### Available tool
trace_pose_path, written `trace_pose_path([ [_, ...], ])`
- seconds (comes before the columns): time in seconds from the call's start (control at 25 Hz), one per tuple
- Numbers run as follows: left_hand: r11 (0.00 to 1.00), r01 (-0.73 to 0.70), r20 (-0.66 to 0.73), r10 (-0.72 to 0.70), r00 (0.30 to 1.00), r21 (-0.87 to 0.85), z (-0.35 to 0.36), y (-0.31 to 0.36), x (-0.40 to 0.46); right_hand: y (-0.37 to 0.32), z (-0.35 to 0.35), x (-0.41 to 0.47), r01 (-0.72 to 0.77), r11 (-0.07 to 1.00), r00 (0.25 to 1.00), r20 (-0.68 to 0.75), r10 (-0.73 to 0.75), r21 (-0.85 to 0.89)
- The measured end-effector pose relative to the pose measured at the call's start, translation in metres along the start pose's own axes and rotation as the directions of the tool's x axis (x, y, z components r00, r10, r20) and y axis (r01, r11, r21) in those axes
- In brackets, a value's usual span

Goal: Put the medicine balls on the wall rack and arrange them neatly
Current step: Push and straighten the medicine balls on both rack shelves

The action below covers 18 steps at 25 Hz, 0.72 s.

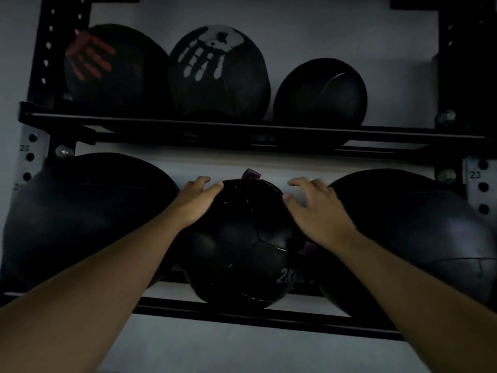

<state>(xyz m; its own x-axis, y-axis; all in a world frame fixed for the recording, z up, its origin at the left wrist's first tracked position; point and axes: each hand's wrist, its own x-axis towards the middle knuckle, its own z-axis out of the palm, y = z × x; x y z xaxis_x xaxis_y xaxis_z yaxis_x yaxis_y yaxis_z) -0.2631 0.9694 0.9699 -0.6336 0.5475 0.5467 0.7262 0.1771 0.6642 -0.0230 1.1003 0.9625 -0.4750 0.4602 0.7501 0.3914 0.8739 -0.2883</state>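
Note:
A black medicine ball marked 2KG [242,243] rests on the lower rails of the black wall rack [242,319], between a big black ball on the left [80,211] and another on the right [430,238]. My left hand [196,200] lies on the ball's upper left side, fingers curled over its top. My right hand [317,208] is on its upper right side, fingers spread and partly lifted. On the upper shelf sit three balls: one with a red hand print [115,65], one with a white hand print [217,74], and a smaller plain one [320,92].
The rack's upper rail [188,122] runs across above my hands. Perforated uprights [29,157] numbered 23 stand at both sides. A grey wall [242,165] lies behind the rack, and the scene is dim.

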Motion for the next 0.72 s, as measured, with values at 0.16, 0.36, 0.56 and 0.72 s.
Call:
trace_pose_path([
  [0.16, 0.978, 0.011, 0.158, 0.023, 0.987, -0.21, -0.005, -0.029, 0.01, -0.046, 0.074, -0.014, -0.078, 0.997, 0.995, 0.067, 0.079, -0.006],
  [0.36, 0.958, 0.009, 0.111, 0.024, 0.994, -0.285, 0.009, -0.031, 0.015, -0.047, 0.105, -0.007, -0.122, 0.992, 0.992, -0.033, 0.122, -0.008],
  [0.56, 0.962, 0.225, 0.032, -0.223, 0.974, -0.156, 0.019, -0.014, 0.006, -0.014, 0.073, 0.063, 0.039, 0.999, 0.984, 0.175, -0.035, -0.021],
  [0.72, 0.971, 0.226, 0.005, -0.226, 0.974, -0.077, 0.021, -0.012, -0.012, -0.012, 0.066, 0.1, 0.005, 1.0, 0.964, 0.265, -0.004, -0.002],
])
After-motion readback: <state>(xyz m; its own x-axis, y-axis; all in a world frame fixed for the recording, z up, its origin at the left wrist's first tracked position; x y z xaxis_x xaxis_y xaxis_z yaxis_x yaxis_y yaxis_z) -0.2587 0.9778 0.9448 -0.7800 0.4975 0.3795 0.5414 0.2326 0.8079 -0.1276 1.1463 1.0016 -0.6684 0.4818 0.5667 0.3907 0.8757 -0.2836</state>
